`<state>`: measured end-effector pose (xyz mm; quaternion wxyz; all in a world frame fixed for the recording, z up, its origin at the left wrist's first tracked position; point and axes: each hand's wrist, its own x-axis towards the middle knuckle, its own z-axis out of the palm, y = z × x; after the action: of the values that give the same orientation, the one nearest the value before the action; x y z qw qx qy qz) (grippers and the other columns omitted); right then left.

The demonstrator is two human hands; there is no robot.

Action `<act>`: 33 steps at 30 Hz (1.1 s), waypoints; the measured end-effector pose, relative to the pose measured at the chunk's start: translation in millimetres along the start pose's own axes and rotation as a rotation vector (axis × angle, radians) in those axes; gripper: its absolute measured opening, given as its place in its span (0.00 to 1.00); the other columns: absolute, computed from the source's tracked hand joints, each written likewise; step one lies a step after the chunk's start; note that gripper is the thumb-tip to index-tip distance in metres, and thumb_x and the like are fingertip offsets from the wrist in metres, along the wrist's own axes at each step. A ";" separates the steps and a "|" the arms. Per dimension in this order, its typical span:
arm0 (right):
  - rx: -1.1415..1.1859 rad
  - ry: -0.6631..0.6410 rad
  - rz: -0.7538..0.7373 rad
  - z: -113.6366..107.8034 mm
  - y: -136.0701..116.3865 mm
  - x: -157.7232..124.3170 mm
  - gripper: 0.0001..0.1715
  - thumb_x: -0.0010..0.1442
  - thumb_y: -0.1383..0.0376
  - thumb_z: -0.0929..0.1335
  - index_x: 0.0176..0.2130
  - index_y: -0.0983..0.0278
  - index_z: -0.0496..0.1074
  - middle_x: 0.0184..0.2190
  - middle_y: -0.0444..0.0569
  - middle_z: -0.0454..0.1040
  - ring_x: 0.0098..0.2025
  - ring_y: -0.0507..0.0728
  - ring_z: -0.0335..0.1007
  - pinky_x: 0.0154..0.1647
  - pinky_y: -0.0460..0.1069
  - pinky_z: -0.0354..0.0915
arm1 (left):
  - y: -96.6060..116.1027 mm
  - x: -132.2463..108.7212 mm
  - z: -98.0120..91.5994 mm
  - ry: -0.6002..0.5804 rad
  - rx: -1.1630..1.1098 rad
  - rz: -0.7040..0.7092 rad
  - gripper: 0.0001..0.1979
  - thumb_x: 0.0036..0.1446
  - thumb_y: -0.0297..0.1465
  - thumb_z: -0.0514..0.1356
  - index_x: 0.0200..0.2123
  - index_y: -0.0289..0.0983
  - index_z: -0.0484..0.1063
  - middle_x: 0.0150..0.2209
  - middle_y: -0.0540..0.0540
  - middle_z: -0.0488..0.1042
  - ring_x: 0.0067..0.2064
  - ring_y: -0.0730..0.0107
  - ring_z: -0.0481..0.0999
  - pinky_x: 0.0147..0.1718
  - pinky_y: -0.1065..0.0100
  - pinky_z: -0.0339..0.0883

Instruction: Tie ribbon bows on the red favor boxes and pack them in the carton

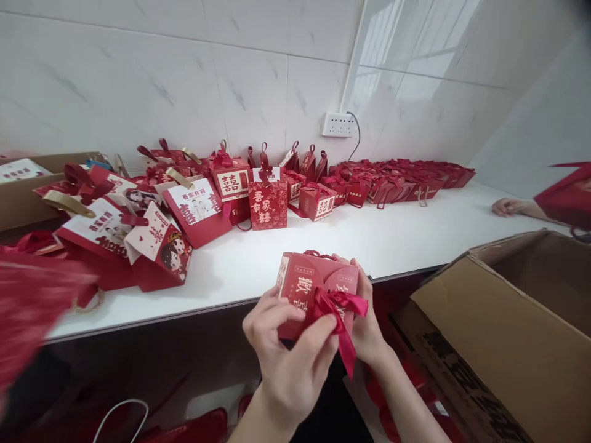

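A red gift box [295, 280] with gold characters is held up in front of the white counter's edge, tied on top with a magenta ribbon bow [339, 304]. My left hand [290, 351] grips its near left side, the thumb touching the bow. Around the far right side wraps my right hand [367, 314], its fingers partly hidden behind the box. Beyond them on the counter stand a small square box [316, 202] with a cream label and an upright red bag [268, 206].
Many red gift boxes [196, 206] crowd the white counter [221, 271] along the tiled wall. An open cardboard carton [462, 301] stands at right. Another person's hand [505, 207] rests on the counter. A power socket [339, 125] is on the wall. A blurred red bag [37, 301] fills the left edge.
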<state>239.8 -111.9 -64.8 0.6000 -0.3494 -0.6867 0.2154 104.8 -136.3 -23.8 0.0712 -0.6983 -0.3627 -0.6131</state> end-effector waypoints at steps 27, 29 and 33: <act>-0.161 -0.001 0.070 -26.8 -39.3 -24.3 0.48 0.55 0.61 0.70 0.64 0.47 0.41 0.62 0.50 0.51 0.62 0.62 0.54 0.60 0.60 0.60 | 26.6 -3.0 -12.9 0.043 -0.229 -0.349 0.07 0.51 0.23 0.62 0.34 0.38 0.72 0.35 0.49 0.63 0.37 0.73 0.68 0.32 0.73 0.67; -0.189 -0.010 0.080 -35.5 -39.0 -26.6 0.47 0.55 0.63 0.70 0.64 0.49 0.42 0.62 0.52 0.52 0.62 0.63 0.54 0.60 0.61 0.59 | 20.4 3.4 -10.7 0.017 -0.282 -0.493 0.02 0.52 0.26 0.61 0.30 0.37 0.70 0.31 0.50 0.65 0.34 0.76 0.68 0.30 0.76 0.66; -0.239 -0.015 0.105 -45.1 -36.2 -33.1 0.51 0.53 0.64 0.72 0.65 0.52 0.41 0.62 0.55 0.51 0.63 0.64 0.52 0.61 0.64 0.56 | 14.9 9.7 -6.0 -0.098 -0.310 -0.577 0.03 0.54 0.28 0.59 0.28 0.37 0.68 0.28 0.52 0.65 0.30 0.77 0.67 0.29 0.76 0.65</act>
<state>276.9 -165.9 -52.8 0.5366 -0.4523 -0.6928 0.1658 108.6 -146.3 -8.4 -0.2300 -0.5981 -0.4508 -0.6214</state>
